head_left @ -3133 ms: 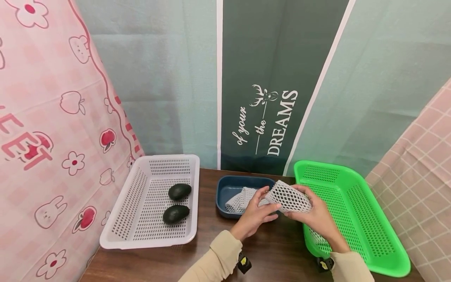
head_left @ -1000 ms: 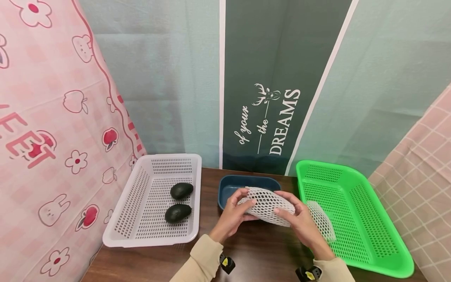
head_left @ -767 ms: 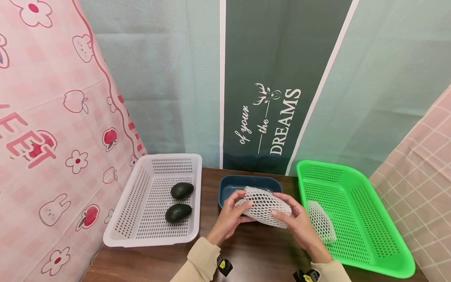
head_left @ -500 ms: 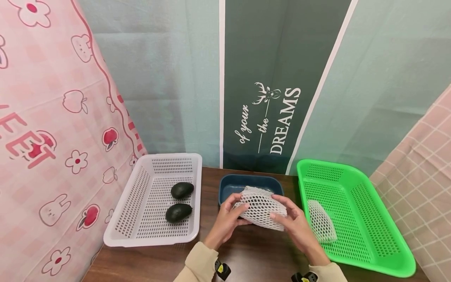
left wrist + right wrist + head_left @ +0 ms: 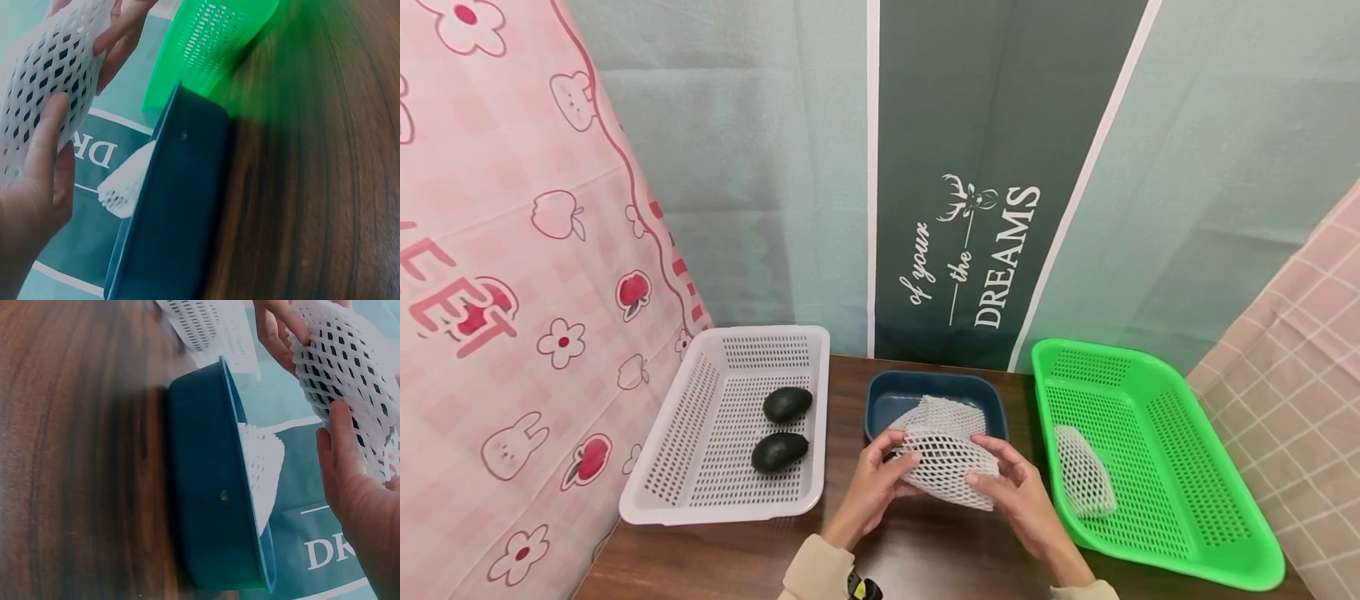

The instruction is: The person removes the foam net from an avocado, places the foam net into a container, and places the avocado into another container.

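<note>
Both hands hold a dark avocado in a white foam net sleeve (image 5: pixel 953 477), just in front of the blue bin. My left hand (image 5: pixel 874 483) grips its left end, thumb on top; my right hand (image 5: pixel 1021 502) grips the right end in the same way. Dark skin shows through the stretched mesh in the right wrist view. Loose white foam nets (image 5: pixel 957 414) lie in the blue bin (image 5: pixel 891 383), poking above its rim in the left wrist view. Two bare avocados (image 5: pixel 779 453) lie in the white basket on the left.
On the left of the wooden table (image 5: pixel 917 567) stands the white basket (image 5: pixel 662 523). The green basket (image 5: pixel 1240 500) stands on the right, with another white foam net (image 5: pixel 1084 473) against its left side. Cloth curtains hang behind and at both sides.
Both hands have brought the netted avocado left and down toward the body. The net now stretches wider over it. The foam nets in the bin have come back into view behind the hands.
</note>
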